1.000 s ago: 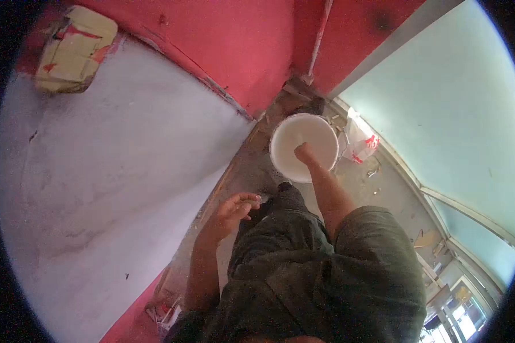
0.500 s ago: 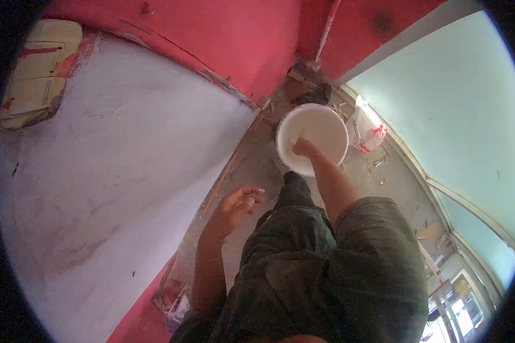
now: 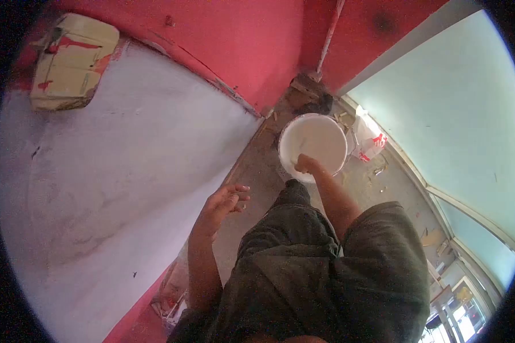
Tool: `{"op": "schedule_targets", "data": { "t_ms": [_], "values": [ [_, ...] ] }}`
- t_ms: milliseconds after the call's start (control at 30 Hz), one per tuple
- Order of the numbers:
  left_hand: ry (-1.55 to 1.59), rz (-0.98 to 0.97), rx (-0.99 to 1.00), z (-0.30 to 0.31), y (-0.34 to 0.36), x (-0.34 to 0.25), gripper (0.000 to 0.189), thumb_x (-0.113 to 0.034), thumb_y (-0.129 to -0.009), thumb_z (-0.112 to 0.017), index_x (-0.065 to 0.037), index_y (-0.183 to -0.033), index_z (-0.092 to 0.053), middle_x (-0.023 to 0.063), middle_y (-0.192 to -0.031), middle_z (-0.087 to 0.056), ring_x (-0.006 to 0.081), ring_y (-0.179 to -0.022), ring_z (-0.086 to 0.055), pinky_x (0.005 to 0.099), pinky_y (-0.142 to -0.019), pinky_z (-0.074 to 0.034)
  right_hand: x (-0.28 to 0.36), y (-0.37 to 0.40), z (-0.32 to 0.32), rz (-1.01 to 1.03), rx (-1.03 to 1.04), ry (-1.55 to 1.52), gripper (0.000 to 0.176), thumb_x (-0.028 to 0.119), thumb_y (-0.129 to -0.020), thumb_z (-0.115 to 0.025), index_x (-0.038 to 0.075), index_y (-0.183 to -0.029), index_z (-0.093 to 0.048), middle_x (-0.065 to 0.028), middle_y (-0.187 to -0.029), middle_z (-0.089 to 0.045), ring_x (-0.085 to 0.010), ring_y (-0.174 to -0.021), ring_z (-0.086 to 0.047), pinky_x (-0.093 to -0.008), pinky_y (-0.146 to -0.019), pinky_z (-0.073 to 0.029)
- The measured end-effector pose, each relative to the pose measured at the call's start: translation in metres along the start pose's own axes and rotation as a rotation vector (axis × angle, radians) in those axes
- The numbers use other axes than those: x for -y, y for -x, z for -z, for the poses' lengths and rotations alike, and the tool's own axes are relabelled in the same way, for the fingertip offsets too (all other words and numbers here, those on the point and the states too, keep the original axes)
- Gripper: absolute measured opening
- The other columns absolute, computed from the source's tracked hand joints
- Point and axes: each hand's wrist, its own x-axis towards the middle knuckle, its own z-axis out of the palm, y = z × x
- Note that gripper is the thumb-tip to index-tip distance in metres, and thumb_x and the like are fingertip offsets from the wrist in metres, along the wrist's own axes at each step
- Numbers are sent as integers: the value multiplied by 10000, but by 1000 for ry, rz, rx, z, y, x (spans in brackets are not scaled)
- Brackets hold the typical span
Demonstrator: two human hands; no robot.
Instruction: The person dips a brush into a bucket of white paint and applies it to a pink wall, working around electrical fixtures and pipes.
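Observation:
A white bucket (image 3: 342, 128) stands on the floor near the corner, with whitish paint or liquid inside. My right hand (image 3: 306, 164) reaches into it near the front rim, fingers closed; a pale tool, hard to make out, seems to be in its grip. Left of the bucket, my left hand (image 3: 228, 200) hangs in the air beside the whitish wall, fingers curled loosely and apart, holding nothing.
A white plastic bag with red print (image 3: 368, 137) lies right of the bucket, near dark debris (image 3: 312, 97). A yellowish, red-smeared box (image 3: 74, 63) is on the whitish wall (image 3: 126, 154). Pale green panels (image 3: 452, 103) run along the right.
My right hand has moved from the bucket's middle toward its near rim. My left hand has shifted slightly left. The view has tilted a little.

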Motion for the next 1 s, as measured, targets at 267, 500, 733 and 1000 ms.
{"op": "schedule_targets", "data": {
  "t_ms": [267,500,733,1000],
  "values": [
    [-45,-40,6,-2,8,-8,425,-377,-953,-603,-59,-1234,-586,103,-1288,-601,239,-1141,-599,370,-912,-459,3,0,17,166,-206,-1370,336,191,-918,-502,-22,-702,-649,-176,-638,-641,-246,-524,-633,-430,-469,-508],
    [-105,-77,88,-1,32,-7,437,-403,-953,-596,-74,-1240,-585,94,-1270,-605,234,-1156,-595,374,-915,-457,4,31,-9,36,24,-38,307,237,-919,-552,10,-740,-659,-107,-688,-654,-216,-470,-578,-387,-410,-435],
    [-222,-143,156,20,75,10,363,-286,-978,-578,-48,-1253,-570,76,-1264,-601,206,-1164,-589,376,-916,-479,25,159,-2,415,109,-1528,259,299,-956,-550,88,-1107,-549,28,-634,-374,-96,-483,-351,-263,-423,-278],
    [-222,-260,176,58,131,27,318,-211,-998,-544,-47,-1268,-581,72,-1249,-613,173,-1167,-575,349,-952,-466,125,228,-52,495,-94,-1136,311,271,-978,-525,11,-1109,-634,-13,-710,-557,-130,-545,-521,-302,-422,-428]
  ]
}}
